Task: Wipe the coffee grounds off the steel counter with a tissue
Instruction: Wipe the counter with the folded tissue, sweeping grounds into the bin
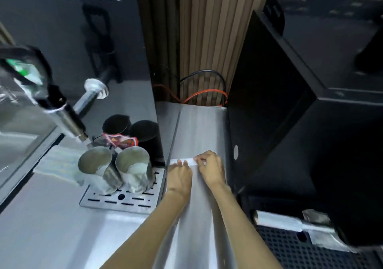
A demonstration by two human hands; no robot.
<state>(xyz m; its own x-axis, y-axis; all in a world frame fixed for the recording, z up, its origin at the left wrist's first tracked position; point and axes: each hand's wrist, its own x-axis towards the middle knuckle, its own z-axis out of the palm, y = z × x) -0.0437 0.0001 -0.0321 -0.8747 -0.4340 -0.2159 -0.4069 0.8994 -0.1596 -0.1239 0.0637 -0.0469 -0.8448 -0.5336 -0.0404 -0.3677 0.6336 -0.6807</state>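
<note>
Both our hands press on one white tissue [182,162]: left hand [179,175] flat with fingers spread on its left part, right hand [210,168] with grip pinched on its right end. Tissue lies flat on the steel surface [199,127], long axis left-right, just ahead of both grips. No grounds visible. Two steel jugs [116,167] left, on drip tray [116,201]

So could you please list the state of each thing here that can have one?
tissue: folded into a strip, flat on the steel counter, under both hands
left hand: fingers pressing on the tissue
right hand: fingertips on the tissue
milk jugs: upright on the drip tray, residue inside
</note>
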